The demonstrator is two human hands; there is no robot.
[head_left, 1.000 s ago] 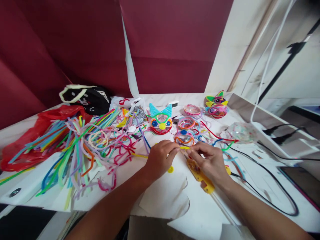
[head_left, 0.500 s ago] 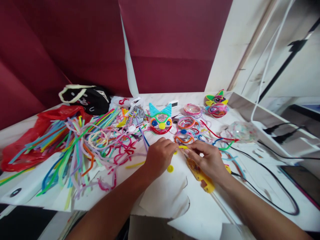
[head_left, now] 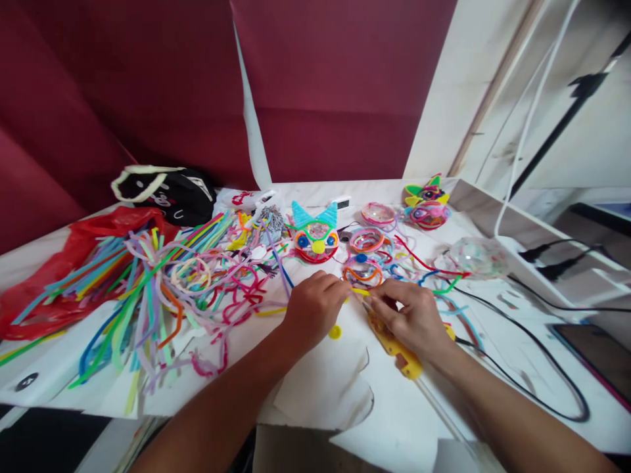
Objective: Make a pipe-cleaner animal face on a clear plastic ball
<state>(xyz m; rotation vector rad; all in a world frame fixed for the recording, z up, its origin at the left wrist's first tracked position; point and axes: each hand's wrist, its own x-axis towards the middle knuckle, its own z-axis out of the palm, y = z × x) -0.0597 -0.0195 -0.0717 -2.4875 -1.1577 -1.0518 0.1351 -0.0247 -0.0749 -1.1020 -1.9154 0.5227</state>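
Note:
My left hand and my right hand meet at mid-table, fingers pinched on a short yellow pipe cleaner stretched between them. Fingertips hide both its ends. Beneath my right hand lies a yellow glue gun, partly covered, with a clear stick at its rear. A small yellow disc rests on the white sheet below my hands. Just beyond them stands a face-like pipe cleaner figure with blue ears and a yellow nose. Orange and pink pipe cleaner rings sit close beside it.
Loose pipe cleaners spread across the left side, partly on a red plastic bag. Behind them is a black bag. To the right are a clear plastic piece, a black cable and a dark-screened device.
Both hands keep their pinch on the yellow pipe cleaner, and my right-hand fingers have shifted slightly. The whole view has moved a little.

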